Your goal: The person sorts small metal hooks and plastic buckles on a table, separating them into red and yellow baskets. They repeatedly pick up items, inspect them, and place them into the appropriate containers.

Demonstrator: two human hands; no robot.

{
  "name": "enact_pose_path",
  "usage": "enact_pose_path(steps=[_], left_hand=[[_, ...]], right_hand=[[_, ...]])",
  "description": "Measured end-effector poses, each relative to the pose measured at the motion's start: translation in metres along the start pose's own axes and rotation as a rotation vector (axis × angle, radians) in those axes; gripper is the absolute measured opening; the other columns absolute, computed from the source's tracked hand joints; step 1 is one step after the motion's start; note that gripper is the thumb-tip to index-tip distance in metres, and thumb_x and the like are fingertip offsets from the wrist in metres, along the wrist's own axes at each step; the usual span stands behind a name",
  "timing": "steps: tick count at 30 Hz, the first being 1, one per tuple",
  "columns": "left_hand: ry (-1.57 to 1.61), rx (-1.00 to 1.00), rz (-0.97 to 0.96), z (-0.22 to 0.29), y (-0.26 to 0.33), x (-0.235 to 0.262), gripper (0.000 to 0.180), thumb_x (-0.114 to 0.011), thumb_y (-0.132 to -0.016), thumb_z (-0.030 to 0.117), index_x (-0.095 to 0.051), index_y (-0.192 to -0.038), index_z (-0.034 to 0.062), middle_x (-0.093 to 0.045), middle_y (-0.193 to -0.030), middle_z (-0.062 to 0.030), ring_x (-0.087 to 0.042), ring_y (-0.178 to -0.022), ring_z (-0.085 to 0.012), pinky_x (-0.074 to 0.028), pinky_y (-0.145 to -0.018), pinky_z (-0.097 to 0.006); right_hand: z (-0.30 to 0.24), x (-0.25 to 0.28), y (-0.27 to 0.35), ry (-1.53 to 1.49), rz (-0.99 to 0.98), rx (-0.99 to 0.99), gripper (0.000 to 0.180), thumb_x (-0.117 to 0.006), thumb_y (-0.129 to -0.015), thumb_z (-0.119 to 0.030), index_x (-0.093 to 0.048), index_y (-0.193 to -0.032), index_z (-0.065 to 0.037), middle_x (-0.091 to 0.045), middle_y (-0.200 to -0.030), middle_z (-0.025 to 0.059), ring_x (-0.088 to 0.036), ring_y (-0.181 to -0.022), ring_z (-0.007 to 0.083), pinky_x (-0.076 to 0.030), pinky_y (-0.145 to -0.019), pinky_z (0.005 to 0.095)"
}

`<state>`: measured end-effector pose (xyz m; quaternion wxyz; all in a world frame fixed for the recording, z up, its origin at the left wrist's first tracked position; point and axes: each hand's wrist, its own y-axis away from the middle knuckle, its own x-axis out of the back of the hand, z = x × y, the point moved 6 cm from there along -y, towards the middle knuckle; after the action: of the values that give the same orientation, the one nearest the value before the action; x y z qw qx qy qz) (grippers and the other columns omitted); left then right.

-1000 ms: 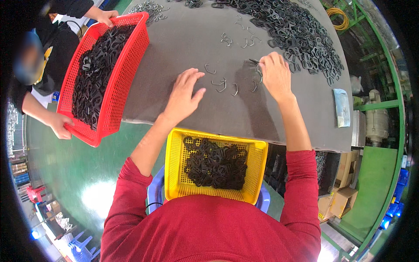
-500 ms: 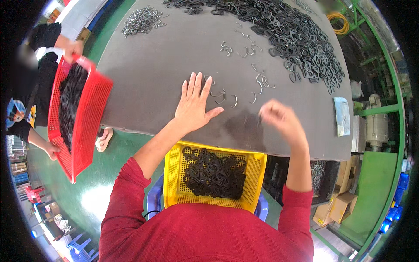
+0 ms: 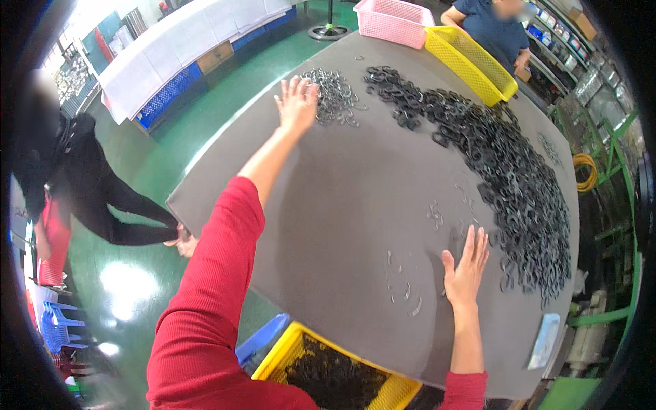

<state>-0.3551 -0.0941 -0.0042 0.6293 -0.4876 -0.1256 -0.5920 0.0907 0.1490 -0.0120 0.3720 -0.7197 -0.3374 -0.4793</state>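
Observation:
My left hand [image 3: 298,104] reaches far across the grey table [image 3: 328,198], its fingers spread at the near left side of a heap of small silver wire hooks [image 3: 335,94]. Whether the fingertips touch the hooks I cannot tell. Out over the table's right half, my right hand [image 3: 465,270] is open, fingers stretched and thumb apart, with nothing seen in it. Loose bent silver hooks [image 3: 403,290] lie to its left, and a few more [image 3: 435,215] lie beyond it. A long bank of black metal clips [image 3: 506,164] curves along the far and right side.
A yellow basket [image 3: 280,352] of black pieces sits below the near edge. A yellow basket [image 3: 471,61] and a pink basket [image 3: 393,24] stand at the far edge, near a person in blue [image 3: 492,31]. Another person in black [image 3: 102,184] is left. A pale blue packet [image 3: 543,342] lies right.
The view has shifted farther over the table. My left hand has gone from mid-table to the silver heap. My right hand, curled before, has opened. The person with the red basket has moved away.

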Motion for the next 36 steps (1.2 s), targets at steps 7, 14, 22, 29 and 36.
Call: enact_pose_path(steps=[7, 14, 22, 29, 36], left_hand=[[0.106, -0.004, -0.366, -0.081, -0.121, -0.054, 0.066, -0.008, -0.091, 0.063, -0.032, -0.142, 0.0274, -0.022, -0.151, -0.0001, -0.009, -0.141, -0.0283, -0.008, -0.110, -0.056], [0.195, -0.173, -0.577, -0.041, -0.128, -0.093, 0.061, -0.010, -0.090, 0.064, -0.038, -0.137, 0.0369, -0.021, -0.151, -0.0048, -0.010, -0.141, -0.0247, -0.005, -0.113, -0.046], [0.312, -0.478, -0.800, 0.023, -0.089, -0.086, 0.049, -0.026, -0.096, 0.050, -0.059, -0.122, 0.0242, -0.046, -0.137, -0.0042, -0.036, -0.130, -0.0266, -0.021, -0.112, -0.038], [0.392, -0.761, -0.943, 0.088, 0.009, -0.053, 0.051, -0.032, -0.094, 0.053, -0.055, -0.126, 0.0213, -0.049, -0.135, -0.0023, -0.026, -0.137, -0.0222, -0.004, -0.113, -0.052], [0.650, -0.983, -1.172, 0.174, 0.137, -0.023, 0.039, -0.045, -0.094, 0.041, -0.057, -0.123, 0.0174, -0.054, -0.129, -0.0015, -0.033, -0.134, -0.0246, -0.005, -0.110, -0.057]], right_hand=[[-0.010, -0.003, -0.010, -0.197, -0.059, 0.035, 0.077, -0.035, -0.088, -0.063, -0.031, -0.140, -0.005, -0.031, -0.144, 0.0145, -0.024, -0.137, 0.0316, -0.013, -0.111, 0.0488], [-0.016, -0.001, -0.012, -0.174, -0.064, 0.039, 0.076, -0.034, -0.089, -0.062, -0.034, -0.138, -0.003, -0.037, -0.141, 0.0141, -0.028, -0.135, 0.0319, -0.015, -0.111, 0.0473], [-0.017, -0.001, -0.013, -0.163, -0.049, 0.030, 0.075, -0.036, -0.089, -0.061, -0.035, -0.137, -0.003, -0.038, -0.141, 0.0143, -0.029, -0.134, 0.0316, -0.016, -0.111, 0.0459], [-0.018, 0.002, -0.013, -0.194, -0.027, 0.042, 0.068, -0.040, -0.091, -0.054, -0.036, -0.137, -0.005, -0.039, -0.140, 0.0127, -0.029, -0.134, 0.0298, -0.016, -0.111, 0.0451], [-0.014, 0.005, -0.010, -0.275, 0.014, 0.038, 0.061, -0.042, -0.092, -0.049, -0.039, -0.136, -0.007, -0.042, -0.138, 0.0116, -0.032, -0.133, 0.0283, -0.018, -0.111, 0.0446]])
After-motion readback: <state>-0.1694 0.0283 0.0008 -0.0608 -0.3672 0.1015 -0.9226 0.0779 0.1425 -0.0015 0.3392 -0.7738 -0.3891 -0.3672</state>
